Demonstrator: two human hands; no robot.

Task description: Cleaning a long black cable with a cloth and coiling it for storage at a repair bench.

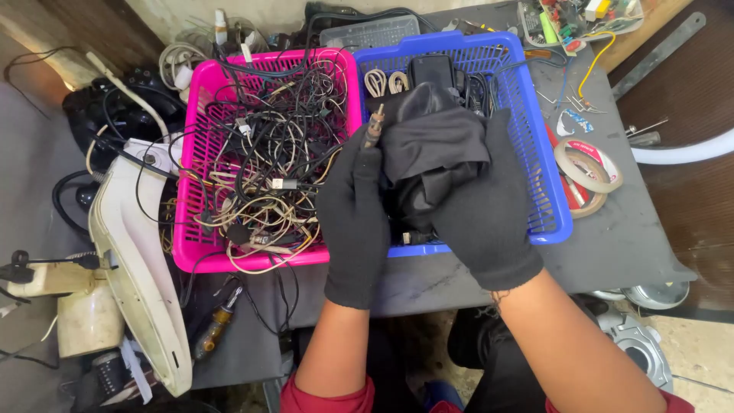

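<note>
Crowding a grey worktop [612,245]: pink basket [200,153], blue basket [535,138], tape rolls [589,167].

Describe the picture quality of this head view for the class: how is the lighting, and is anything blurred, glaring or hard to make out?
Head view: soft, even light, no harsh shadows; sharp across the pink basket and blue basket; mild glare on the white curved edge at right; the black cloth merges with the gloved left hand and right hand, blurring their outlines; dim at the bottom edge.

Crumpled black cloth [432,149] bunched over blue basket, slim metal-tipped plug [374,125] upright just left of it
</note>
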